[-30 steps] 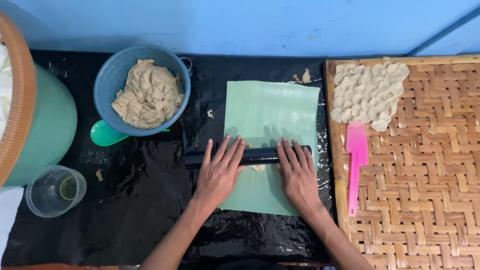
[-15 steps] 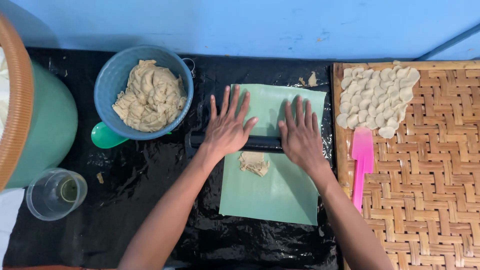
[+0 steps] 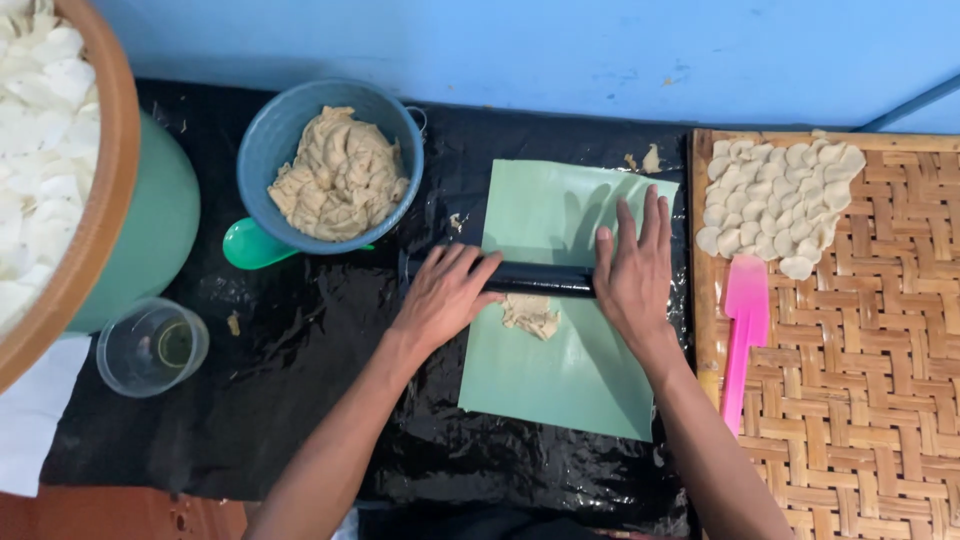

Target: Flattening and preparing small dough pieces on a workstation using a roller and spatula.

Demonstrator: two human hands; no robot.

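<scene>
On the pale green plastic sheet, black cylindrical roller lies w/ long axis left-right; left hand & right hand press flat, fingers extended, over flattened beige dough piece.

roller on sheet, dough beneath; bowl left, woven tray right.

rolling pin: black cylinder, lying flat and crosswise on the green mat, both palms pressing its ends | dough piece: beige, ragged, partly flattened, on the green mat, touching the pin's near side, between the two hands
</scene>
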